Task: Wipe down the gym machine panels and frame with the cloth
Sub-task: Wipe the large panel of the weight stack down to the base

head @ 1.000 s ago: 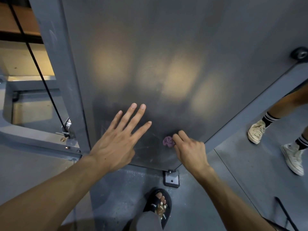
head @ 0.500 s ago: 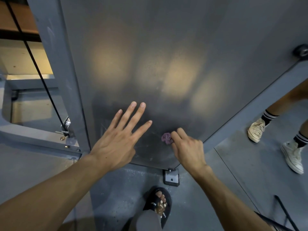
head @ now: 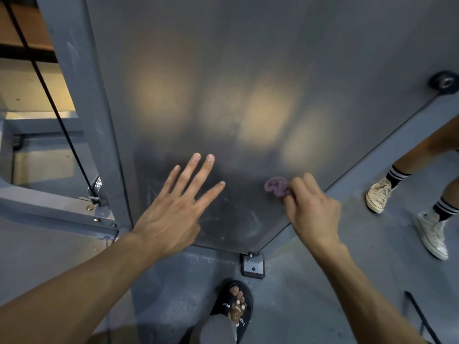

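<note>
A dull grey panel is showing soft tan reflections at centre frame. A purple cloth is showing at centre right. At right, cream sneakers are pairing with black socks striped white. A black sandal is sitting bottom centre.

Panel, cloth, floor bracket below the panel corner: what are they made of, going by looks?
Panel: probably sheet metal, matte grey, judging by blurred light reflections and fine scratches low down. Cloth: soft purple fabric, bunched in folds where the right hand pinches it; weave too small to tell. Bracket: looks like bare bright metal, with a bolt hole.
</note>
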The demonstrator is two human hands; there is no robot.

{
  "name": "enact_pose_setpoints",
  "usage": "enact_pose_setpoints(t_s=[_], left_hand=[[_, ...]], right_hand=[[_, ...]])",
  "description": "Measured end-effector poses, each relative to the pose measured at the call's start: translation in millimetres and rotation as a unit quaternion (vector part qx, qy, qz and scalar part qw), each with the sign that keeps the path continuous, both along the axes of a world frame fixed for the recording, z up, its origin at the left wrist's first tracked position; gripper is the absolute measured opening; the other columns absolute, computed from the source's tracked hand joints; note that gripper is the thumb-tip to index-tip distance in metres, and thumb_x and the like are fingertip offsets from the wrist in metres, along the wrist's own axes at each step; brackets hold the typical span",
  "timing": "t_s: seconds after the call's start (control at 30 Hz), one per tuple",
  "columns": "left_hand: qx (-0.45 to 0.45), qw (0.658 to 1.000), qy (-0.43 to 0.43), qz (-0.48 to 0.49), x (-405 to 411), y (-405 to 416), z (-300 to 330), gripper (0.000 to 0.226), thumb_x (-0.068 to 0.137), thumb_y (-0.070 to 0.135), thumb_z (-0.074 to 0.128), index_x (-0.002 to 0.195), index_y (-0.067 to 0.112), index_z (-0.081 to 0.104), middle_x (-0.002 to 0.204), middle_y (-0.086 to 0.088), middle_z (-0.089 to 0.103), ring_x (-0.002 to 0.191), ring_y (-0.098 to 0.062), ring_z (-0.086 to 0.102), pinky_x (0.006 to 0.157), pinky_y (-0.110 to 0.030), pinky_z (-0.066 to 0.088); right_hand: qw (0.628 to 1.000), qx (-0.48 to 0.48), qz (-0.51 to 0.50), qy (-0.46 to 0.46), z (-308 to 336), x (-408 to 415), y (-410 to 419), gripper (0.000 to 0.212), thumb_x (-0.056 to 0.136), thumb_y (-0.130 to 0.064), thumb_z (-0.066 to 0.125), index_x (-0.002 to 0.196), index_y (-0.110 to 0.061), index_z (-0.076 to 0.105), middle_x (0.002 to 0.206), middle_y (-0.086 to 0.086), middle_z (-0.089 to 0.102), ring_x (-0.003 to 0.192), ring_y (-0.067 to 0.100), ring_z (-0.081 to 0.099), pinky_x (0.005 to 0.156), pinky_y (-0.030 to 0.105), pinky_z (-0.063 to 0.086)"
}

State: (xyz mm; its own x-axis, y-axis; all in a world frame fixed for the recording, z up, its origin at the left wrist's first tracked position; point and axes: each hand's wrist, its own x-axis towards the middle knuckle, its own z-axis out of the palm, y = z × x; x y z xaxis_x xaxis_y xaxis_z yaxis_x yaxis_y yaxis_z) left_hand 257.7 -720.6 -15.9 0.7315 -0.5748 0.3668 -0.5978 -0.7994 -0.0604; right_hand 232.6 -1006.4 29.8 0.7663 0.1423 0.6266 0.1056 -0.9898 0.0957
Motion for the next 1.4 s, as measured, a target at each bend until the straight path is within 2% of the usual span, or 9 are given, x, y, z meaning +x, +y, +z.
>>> enact_pose_setpoints(t_s=[0.2,0.37,0.5,0.63,0.83,1.07,1.2,1.33,1.4], left_hand=[[-0.011,1.000,-0.008,0.001,-1,-4,-2,0.106,0.061,0.011,0.076,0.160,0.020,0.037,0.170,-0.024,-0.007,0.157,-0.045,-0.005,0.120,-0.064,0.028],[-0.013,1.000,-0.021,0.002,-2,-6,-2,0.106,0.061,0.008,0.075,0.160,0.018,0.037,0.169,-0.026,-0.005,0.157,-0.047,-0.005,0.121,-0.065,0.025],[-0.016,0.999,-0.033,0.010,-6,-11,0,0.107,0.061,0.006,0.072,0.160,0.017,0.035,0.169,-0.029,-0.003,0.156,-0.048,-0.004,0.122,-0.064,0.024],[-0.009,0.999,-0.037,0.013,-6,-11,2,0.108,0.062,0.007,0.071,0.162,0.017,0.031,0.169,-0.029,-0.003,0.156,-0.048,-0.004,0.123,-0.063,0.022],[-0.007,0.999,-0.040,0.023,-9,-15,3,0.106,0.063,0.005,0.069,0.162,0.016,0.031,0.168,-0.030,-0.002,0.156,-0.049,-0.002,0.123,-0.064,0.022],[0.025,0.998,-0.047,-0.035,-15,-31,10,0.106,0.070,0.017,0.071,0.164,0.013,0.022,0.172,-0.019,-0.005,0.158,-0.040,-0.002,0.125,-0.060,0.020],[0.037,0.998,-0.034,-0.045,-13,-40,8,0.104,0.072,0.017,0.065,0.165,0.014,0.018,0.172,-0.015,-0.006,0.159,-0.035,-0.002,0.125,-0.057,0.018],[0.044,0.998,-0.013,-0.037,-11,-44,3,0.107,0.072,0.018,0.068,0.165,0.016,0.015,0.172,-0.015,-0.008,0.159,-0.035,-0.005,0.126,-0.057,0.014],[0.046,0.998,-0.013,-0.035,-10,-45,3,0.106,0.071,0.018,0.068,0.165,0.016,0.018,0.172,-0.016,-0.006,0.159,-0.036,-0.004,0.126,-0.058,0.014]], right_hand=[[0.993,-0.035,0.011,0.108,-44,-6,-10,0.029,0.075,-0.004,0.082,0.082,-0.014,0.055,0.080,0.003,0.049,0.045,0.027,0.048,0.033,0.030,0.034],[0.999,0.041,-0.023,-0.012,23,-6,-11,0.022,0.084,-0.012,0.078,0.087,-0.017,0.056,0.087,0.005,0.053,0.060,0.036,0.058,0.044,0.034,0.039],[0.992,0.095,-0.035,-0.080,54,-4,-13,0.019,0.083,-0.008,0.073,0.088,-0.013,0.056,0.088,0.007,0.053,0.065,0.035,0.052,0.048,0.035,0.037],[0.996,0.082,-0.039,-0.010,8,-7,-13,0.016,0.086,-0.009,0.068,0.085,-0.012,0.052,0.087,0.008,0.050,0.057,0.036,0.052,0.045,0.032,0.034],[0.992,-0.019,-0.033,0.122,-61,-16,-31,0.032,0.077,-0.004,0.081,0.084,-0.015,0.052,0.082,0.003,0.048,0.042,0.030,0.046,0.030,0.030,0.034],[0.998,0.038,-0.041,-0.041,25,-17,-48,0.011,0.091,-0.023,0.061,0.087,-0.020,0.051,0.087,0.007,0.056,0.061,0.037,0.058,0.044,0.034,0.040],[0.992,0.065,-0.066,-0.089,41,-16,-51,0.012,0.085,-0.013,0.063,0.083,-0.010,0.052,0.087,0.011,0.055,0.060,0.039,0.050,0.049,0.031,0.031],[0.996,0.065,-0.057,-0.022,-9,-16,-49,0.012,0.089,-0.022,0.054,0.083,-0.016,0.046,0.085,0.008,0.052,0.056,0.036,0.053,0.047,0.029,0.028],[0.995,0.051,-0.070,0.042,-41,-17,-49,0.018,0.088,-0.016,0.065,0.085,-0.017,0.047,0.085,0.006,0.050,0.049,0.035,0.053,0.042,0.029,0.033]])
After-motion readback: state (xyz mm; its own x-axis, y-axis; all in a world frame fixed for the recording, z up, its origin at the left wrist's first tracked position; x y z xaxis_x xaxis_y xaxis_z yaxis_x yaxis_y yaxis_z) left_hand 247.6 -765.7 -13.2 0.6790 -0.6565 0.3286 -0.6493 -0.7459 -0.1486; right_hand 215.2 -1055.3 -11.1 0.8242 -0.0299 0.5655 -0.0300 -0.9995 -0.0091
